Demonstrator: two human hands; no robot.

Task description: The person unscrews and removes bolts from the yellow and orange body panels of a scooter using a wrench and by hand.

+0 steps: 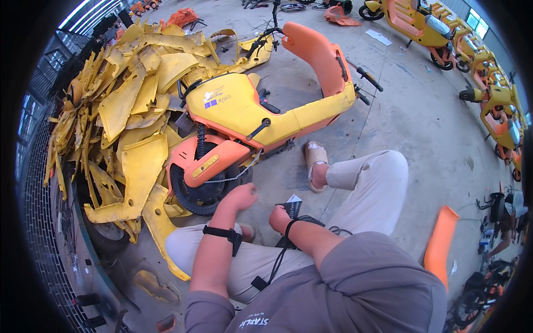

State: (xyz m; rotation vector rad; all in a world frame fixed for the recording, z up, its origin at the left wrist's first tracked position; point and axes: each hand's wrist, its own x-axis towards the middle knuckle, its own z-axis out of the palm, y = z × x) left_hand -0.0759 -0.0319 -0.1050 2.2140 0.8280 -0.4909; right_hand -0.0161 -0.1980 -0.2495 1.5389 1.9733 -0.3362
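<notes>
In front of me is a yellow and orange electric scooter (pixel 233 108), its rear wheel (pixel 194 191) nearest to me. A thin light-coloured cable or chain (pixel 244 172) hangs beside that wheel. My left hand (pixel 242 196) is closed just right of the tyre; what its fingers hold, if anything, is hidden. My right hand (pixel 278 218) is also closed, a little nearer and to the right. Right beside it is a small dark packet-like thing (pixel 292 206) with a white tip; I cannot tell whether the fingers grip it.
A high heap of yellow plastic panels (pixel 133 111) rises at the left, reaching my left leg. An orange panel (pixel 441 244) lies on the concrete floor (pixel 416 127) at the right. Several yellow scooters (pixel 422 25) stand in a row at the far right, near another person (pixel 511 222).
</notes>
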